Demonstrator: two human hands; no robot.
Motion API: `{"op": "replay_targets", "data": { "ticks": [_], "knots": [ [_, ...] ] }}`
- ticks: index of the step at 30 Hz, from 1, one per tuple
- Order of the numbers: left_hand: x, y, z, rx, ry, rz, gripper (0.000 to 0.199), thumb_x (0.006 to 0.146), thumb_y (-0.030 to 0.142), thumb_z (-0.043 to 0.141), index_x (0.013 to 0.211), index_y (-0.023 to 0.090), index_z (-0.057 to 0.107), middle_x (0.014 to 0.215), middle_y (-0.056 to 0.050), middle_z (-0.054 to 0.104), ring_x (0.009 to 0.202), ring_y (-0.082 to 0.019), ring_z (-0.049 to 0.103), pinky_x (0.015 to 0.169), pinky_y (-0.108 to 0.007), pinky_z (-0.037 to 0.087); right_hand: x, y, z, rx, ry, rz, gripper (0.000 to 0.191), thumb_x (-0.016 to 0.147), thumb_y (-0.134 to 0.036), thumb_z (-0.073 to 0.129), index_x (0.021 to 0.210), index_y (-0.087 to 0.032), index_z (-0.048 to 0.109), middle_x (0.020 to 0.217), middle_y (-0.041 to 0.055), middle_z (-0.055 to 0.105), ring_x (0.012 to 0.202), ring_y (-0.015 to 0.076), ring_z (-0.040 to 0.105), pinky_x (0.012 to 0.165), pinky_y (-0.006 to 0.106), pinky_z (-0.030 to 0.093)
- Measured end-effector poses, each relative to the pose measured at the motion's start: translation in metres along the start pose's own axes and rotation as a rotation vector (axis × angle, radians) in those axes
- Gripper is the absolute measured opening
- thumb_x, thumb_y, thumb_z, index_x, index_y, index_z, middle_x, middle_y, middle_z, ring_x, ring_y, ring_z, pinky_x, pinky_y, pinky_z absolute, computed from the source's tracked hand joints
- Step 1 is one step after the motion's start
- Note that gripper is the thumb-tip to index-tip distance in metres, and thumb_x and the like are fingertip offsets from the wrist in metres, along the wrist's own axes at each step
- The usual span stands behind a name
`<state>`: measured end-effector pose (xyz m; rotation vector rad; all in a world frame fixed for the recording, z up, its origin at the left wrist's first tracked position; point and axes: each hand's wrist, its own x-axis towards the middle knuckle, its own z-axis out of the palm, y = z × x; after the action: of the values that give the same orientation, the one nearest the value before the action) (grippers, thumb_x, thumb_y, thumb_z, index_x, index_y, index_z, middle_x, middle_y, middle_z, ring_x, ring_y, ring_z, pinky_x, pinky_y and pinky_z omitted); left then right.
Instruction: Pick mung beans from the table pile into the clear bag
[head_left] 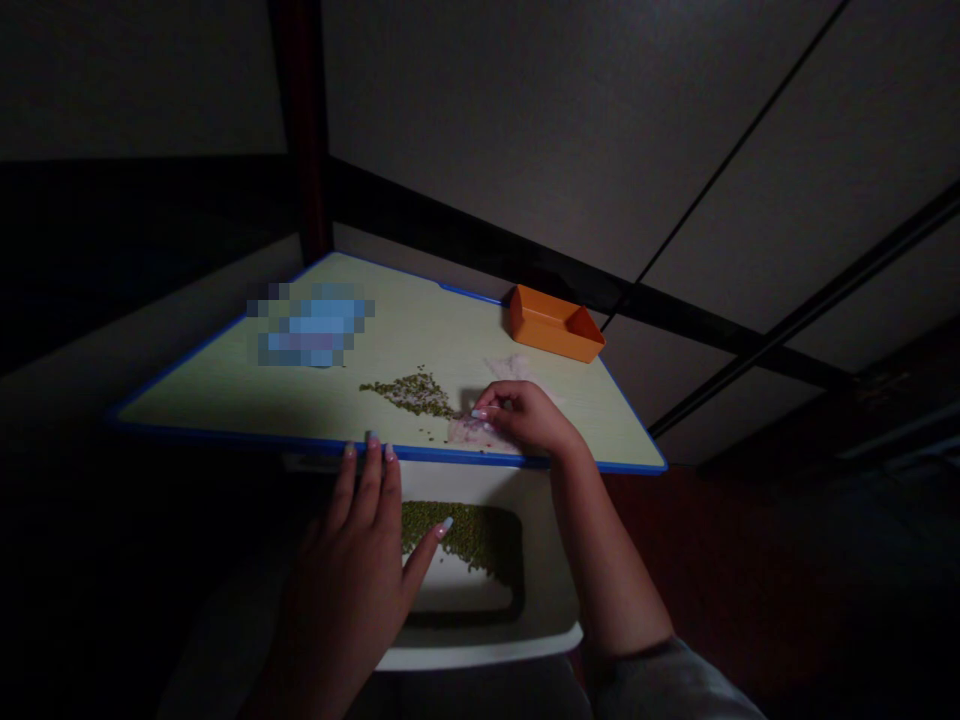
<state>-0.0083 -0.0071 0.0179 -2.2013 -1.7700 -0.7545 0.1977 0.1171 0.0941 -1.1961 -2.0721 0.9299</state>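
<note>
"Hand status, left first?"

"Left hand (360, 560) is rested by three fingertips on the near blue edge (450, 456) of the tabletop (240, 395); fingers are spread and released. Thumb is stretched above the white tub (480, 655)."

"And the right hand (529, 412)?"

"Held low over the tabletop, thumb and fingertips drawn together at the near pinkish patch (466, 432). Whether anything is pinched cannot be told; too dim and small."

"And the green grains (416, 392) on the tabletop?"

"Scattered in a loose pile just left of the right fingertips, with pale bits mixed in. More grains (480, 530) are held in the white tub, below the near edge, gathered mostly toward its far side; partly covered from view by the left hand."

"Others?"

"Orange tray (559, 342) is placed at the far right edge. Second pinkish patch (516, 366) is seen just beyond the right hand. Blue item (319, 325) at left is pixelated, so it cannot be identified."
</note>
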Motion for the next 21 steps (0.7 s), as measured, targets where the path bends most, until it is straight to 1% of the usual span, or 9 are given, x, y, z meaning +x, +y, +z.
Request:
{"op": "replay_targets", "data": {
  "ticks": [4, 7, 13, 21],
  "knots": [
    [-0.0001, -0.0003, 0.0002, -0.003, 0.001, -0.003, 0.083, 0.086, 0.063, 0.024, 0.139, 0.000, 0.034, 0.150, -0.020, 0.033, 0.143, -0.034, 0.024, 0.097, -0.048, 0.046, -0.0010, 0.0013, -0.0031, 0.033, 0.055, 0.002, 0.022, 0.077, -0.036, 0.065, 0.076, -0.014, 0.063, 0.066, -0.0007, 0.057, 0.062, 0.0102, 0.047, 0.059, 0.023, 0.035],
    [-0.0002, -0.0006, 0.0007, -0.017, -0.002, -0.007, 0.084, 0.086, 0.063, 0.024, 0.140, 0.000, 0.032, 0.151, -0.021, 0.032, 0.143, -0.035, 0.023, 0.099, -0.049, 0.044, -0.0022, 0.0031, -0.0054, 0.060, 0.024, 0.029, 0.026, 0.073, -0.040, 0.069, 0.075, -0.015, 0.062, 0.062, -0.0034, 0.051, 0.058, 0.0089, 0.043, 0.055, 0.022, 0.032],
    [-0.0008, -0.0005, 0.0002, -0.028, -0.010, -0.014, 0.084, 0.086, 0.064, 0.022, 0.139, 0.000, 0.034, 0.150, -0.021, 0.033, 0.142, -0.035, 0.024, 0.100, -0.049, 0.043, -0.0027, 0.0060, -0.0055, 0.115, -0.042, 0.088, 0.023, 0.073, -0.036, 0.068, 0.075, -0.015, 0.060, 0.061, -0.0040, 0.051, 0.056, 0.0081, 0.041, 0.054, 0.022, 0.031],
    [-0.0003, -0.0006, 0.0008, -0.035, -0.015, -0.017, 0.085, 0.086, 0.064, 0.021, 0.140, 0.001, 0.033, 0.151, -0.021, 0.032, 0.143, -0.035, 0.023, 0.100, -0.050, 0.043, -0.0041, 0.0077, -0.0082, 0.142, -0.057, 0.133, 0.024, 0.070, -0.036, 0.071, 0.073, -0.015, 0.059, 0.061, -0.0042, 0.051, 0.055, 0.0072, 0.042, 0.052, 0.021, 0.031]
  ]
}}
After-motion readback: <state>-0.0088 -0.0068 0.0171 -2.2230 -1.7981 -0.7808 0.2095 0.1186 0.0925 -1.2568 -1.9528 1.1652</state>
